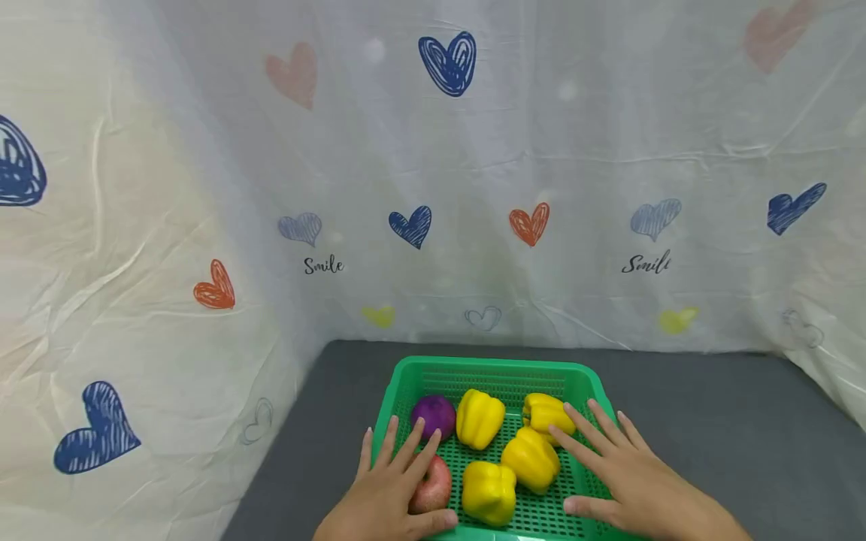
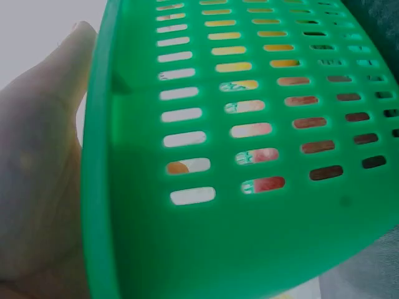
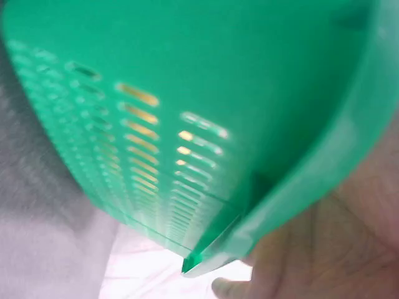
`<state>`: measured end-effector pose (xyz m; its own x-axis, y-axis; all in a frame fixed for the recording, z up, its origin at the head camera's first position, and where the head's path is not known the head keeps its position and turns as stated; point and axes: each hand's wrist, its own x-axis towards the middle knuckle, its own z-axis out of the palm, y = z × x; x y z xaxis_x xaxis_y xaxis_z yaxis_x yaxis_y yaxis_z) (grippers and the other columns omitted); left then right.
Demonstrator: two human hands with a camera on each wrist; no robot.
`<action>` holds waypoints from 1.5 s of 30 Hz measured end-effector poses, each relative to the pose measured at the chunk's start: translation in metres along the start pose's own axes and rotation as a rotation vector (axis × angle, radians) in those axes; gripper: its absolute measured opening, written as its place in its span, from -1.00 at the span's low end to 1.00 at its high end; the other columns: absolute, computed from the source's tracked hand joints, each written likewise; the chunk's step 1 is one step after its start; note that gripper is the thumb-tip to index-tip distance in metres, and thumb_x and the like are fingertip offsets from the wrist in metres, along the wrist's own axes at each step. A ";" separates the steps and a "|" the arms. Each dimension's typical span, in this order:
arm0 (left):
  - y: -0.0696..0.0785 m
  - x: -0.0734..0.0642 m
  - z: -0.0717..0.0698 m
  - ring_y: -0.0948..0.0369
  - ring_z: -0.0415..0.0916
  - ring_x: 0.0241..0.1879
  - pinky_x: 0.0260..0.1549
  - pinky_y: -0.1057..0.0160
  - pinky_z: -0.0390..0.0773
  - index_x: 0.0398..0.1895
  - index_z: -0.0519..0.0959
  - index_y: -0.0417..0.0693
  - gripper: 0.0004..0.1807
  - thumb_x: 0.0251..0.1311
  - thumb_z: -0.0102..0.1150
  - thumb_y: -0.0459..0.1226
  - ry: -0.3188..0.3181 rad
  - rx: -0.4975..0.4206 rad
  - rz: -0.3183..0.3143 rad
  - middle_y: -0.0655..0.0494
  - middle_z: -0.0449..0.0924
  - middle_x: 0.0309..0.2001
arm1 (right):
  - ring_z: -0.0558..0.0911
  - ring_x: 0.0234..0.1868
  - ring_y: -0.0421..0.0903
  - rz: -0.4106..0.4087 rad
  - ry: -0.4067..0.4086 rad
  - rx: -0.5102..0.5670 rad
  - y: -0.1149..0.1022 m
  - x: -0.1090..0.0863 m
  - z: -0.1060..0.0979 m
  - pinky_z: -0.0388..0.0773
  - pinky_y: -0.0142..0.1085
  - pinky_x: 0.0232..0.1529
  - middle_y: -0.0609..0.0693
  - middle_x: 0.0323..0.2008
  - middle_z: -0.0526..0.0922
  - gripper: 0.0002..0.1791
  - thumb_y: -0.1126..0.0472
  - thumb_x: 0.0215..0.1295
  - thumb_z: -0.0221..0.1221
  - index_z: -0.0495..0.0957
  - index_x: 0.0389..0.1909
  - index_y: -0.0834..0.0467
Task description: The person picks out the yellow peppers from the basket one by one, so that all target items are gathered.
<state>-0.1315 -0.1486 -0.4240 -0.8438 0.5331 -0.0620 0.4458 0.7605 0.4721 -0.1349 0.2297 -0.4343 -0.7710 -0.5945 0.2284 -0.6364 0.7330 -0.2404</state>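
Observation:
A green plastic basket (image 1: 501,366) with slotted walls holds several yellow bell peppers (image 1: 480,419), a purple round vegetable or fruit (image 1: 434,418) and a reddish apple-like fruit (image 1: 433,488). Over its left side spreads my left hand (image 1: 392,488), fingers straight, partly covering the reddish fruit. On the opposite side my right hand (image 1: 632,477) is spread the same way, fingertips near the yellow pepper at the back right. Neither hand grips anything. Both wrist views show the basket's outer wall (image 2: 187,237) close up, with a hand beyond the rim.
The basket stands on a dark grey table (image 1: 731,421). Behind and to the left hangs a pale curtain (image 1: 473,165) printed with hearts and the word Smile; its lower edge meets the table's back.

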 end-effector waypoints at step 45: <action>0.004 -0.005 0.035 0.57 0.38 -0.50 -0.51 0.49 0.47 -0.38 0.59 0.34 -0.69 0.21 0.24 0.27 0.192 -0.125 0.226 0.64 0.46 -0.42 | 0.09 0.46 0.41 -0.023 -0.192 -0.056 -0.007 0.038 -0.074 0.32 0.40 0.19 0.08 0.60 -0.19 0.05 -0.46 0.21 0.10 -0.07 0.62 -0.16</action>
<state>-0.1156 -0.1354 -0.4527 -0.7738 0.5946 0.2186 0.5984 0.5729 0.5601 -0.1578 0.2267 -0.3540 -0.7505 -0.6592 0.0482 -0.6554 0.7328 -0.1829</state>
